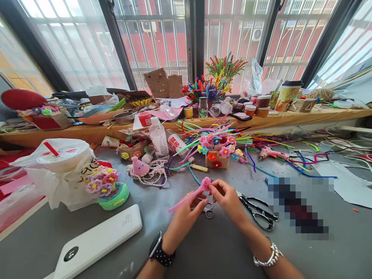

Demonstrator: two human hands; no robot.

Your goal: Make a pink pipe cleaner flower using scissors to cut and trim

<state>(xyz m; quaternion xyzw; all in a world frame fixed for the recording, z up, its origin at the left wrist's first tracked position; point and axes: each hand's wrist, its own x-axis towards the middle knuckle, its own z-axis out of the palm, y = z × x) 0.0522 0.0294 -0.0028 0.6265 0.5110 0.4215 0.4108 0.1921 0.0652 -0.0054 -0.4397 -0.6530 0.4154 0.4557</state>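
Observation:
Between my hands is a pink pipe cleaner (183,203), its upper end curled into a small flower shape and its straight tail slanting down to the left. My left hand (188,213) grips the stem just under the curled part. At the curl, the fingertips of my right hand (223,195) pinch its right side. Small scissors (209,211) lie on the table behind my left fingers, partly hidden. Larger black-handled scissors (258,211) rest beside my right forearm. Beyond my hands stands a twine-wrapped box with pipe-cleaner flowers (217,158).
At left are a white power bank (100,242), a green pot of flowers (114,197) and a bagged drink cup (64,159). Bead strings (157,174) lie behind. A pink glue gun (273,153) sits among loose pipe cleaners at right. The windowsill (171,126) is crowded with jars and craft supplies.

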